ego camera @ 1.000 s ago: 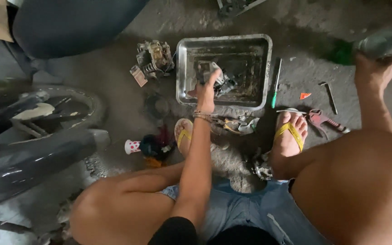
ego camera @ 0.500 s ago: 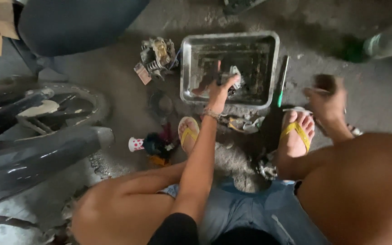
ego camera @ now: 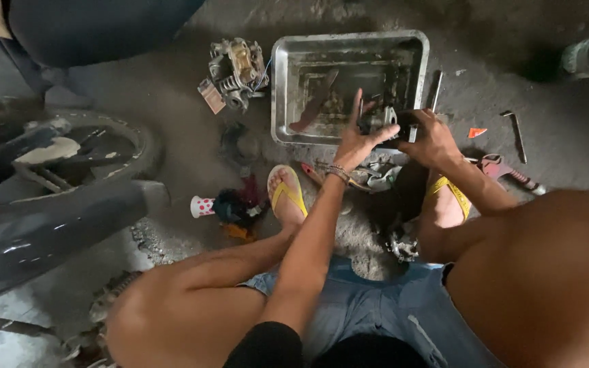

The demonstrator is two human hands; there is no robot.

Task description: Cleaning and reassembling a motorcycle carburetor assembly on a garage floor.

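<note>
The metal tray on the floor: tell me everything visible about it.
The metal tray is a rectangular, silvery pan with rounded corners and a raised rim, lying flat on the grimy floor. Its bottom is dirty, with dark residue and small parts. Both hands, left hand and right hand, hold a small dark part over its near edge.

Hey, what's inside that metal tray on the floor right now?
The metal tray holds dirty liquid and a long dark piece lying aslant. Both hands, left and right, hold a small dark part over its near edge, hiding what lies beneath.
</note>
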